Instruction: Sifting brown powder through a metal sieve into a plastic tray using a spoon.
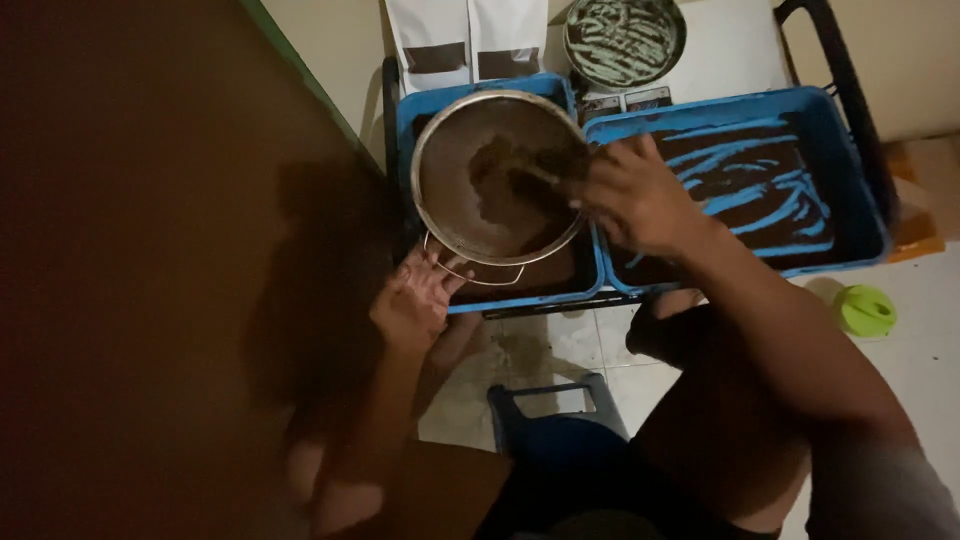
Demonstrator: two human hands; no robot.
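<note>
A round metal sieve (pixel 455 215) holding dark brown powder sits over the left blue tray (pixel 420 105). My left hand (pixel 415 295) grips the sieve's wire handle at its near edge. My right hand (pixel 635 195) reaches over the sieve's right rim, its fingers pressing into the powder inside. Whether the fingers hold a tool is hidden by blur.
A second blue tray (pixel 850 160) smeared with dark powder lies to the right. Behind stand two white pouches (pixel 465 40) and a round container (pixel 625 40). A green lid (pixel 866 310) lies on the tiled floor; a blue stool (pixel 545 410) sits beneath me. A dark wall fills the left.
</note>
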